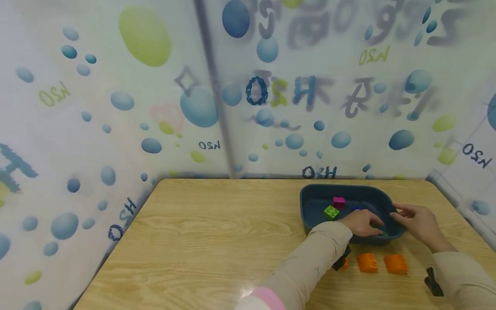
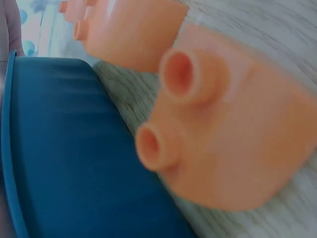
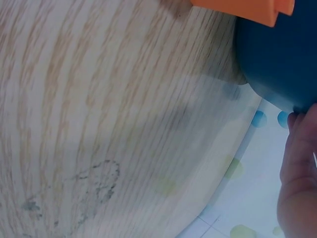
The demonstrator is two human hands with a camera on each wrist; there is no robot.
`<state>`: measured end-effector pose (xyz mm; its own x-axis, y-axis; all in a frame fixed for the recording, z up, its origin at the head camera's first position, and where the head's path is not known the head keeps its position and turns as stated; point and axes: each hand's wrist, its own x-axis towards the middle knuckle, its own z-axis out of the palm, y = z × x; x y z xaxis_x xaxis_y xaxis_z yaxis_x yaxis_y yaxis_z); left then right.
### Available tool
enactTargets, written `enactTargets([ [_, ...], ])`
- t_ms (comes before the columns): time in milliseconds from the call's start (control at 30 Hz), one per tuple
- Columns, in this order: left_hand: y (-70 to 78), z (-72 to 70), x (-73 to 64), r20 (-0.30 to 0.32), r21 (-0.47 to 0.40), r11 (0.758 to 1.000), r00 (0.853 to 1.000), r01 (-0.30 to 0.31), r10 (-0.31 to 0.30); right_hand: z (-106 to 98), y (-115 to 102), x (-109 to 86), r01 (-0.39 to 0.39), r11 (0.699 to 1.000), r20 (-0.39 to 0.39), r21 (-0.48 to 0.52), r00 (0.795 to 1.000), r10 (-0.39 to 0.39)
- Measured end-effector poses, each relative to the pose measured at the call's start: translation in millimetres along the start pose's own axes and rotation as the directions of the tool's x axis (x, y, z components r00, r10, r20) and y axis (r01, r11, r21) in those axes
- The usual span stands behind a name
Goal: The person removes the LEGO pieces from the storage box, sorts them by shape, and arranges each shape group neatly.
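A dark blue plastic bin [image 1: 310, 226] stands on the wooden table at the right, with several small toy bricks inside. My left hand [image 1: 362, 222] reaches over its near side, thumb and fingers pointing down at a green brick [image 1: 384, 234] near the front right corner; I cannot tell whether they pinch it. A lime brick [image 1: 331, 211], a magenta brick [image 1: 339, 202] and a blue brick [image 1: 357, 209] lie farther left in the bin. At the bin's right end, my right hand [image 1: 422, 224] grips the rim between thumb and fingers.
In front of the bin sit orange bricks in a row, one in the middle [image 1: 367, 263] and one at the right [image 1: 395, 264]; the left sleeve partly covers another [image 1: 344, 264]. Bubble-patterned sheeting [image 1: 263, 155] rises behind the table [image 1: 201, 232].
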<state>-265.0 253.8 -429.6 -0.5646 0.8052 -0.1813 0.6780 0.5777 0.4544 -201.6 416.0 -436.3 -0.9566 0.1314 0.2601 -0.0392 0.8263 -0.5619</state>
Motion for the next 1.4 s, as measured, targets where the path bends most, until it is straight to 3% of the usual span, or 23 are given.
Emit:
enactTargets([
  [200, 1.8, -3.1, -0.3, 0.001, 0.032, 0.999, 1.000, -0.026, 0.026, 0.1, 0.6, 0.1, 0.021, 1.000, -0.015, 0.009, 1.000, -0.021],
  [533, -0.5, -4.7, -1.3, 0.023, 0.018, 1.000, 0.999, 0.023, -0.023, -0.1, 0.5, -0.5, 0.010, 1.000, -0.019, 0.021, 1.000, -0.010],
  [833, -1.9, -5.1, 0.6, 0.058, 0.076, 0.996, 0.998, -0.037, 0.033, 1.6, 0.5, -1.0, 0.003, 1.000, -0.024, 0.020, 1.000, -0.003],
  [1067, 1.8, -6.6, 0.1, 0.067, 0.055, 0.998, 0.998, -0.002, -0.002, 0.9, 0.5, -0.7, 0.022, 0.999, -0.046, 0.026, 0.999, -0.020],
  [1400, -4.8, -9.7, -0.5, 0.080, 0.060, 0.998, 0.997, -0.012, 0.008, 0.3, -0.4, -1.8, 0.005, 0.999, -0.024, 0.051, 1.000, -0.003],
])
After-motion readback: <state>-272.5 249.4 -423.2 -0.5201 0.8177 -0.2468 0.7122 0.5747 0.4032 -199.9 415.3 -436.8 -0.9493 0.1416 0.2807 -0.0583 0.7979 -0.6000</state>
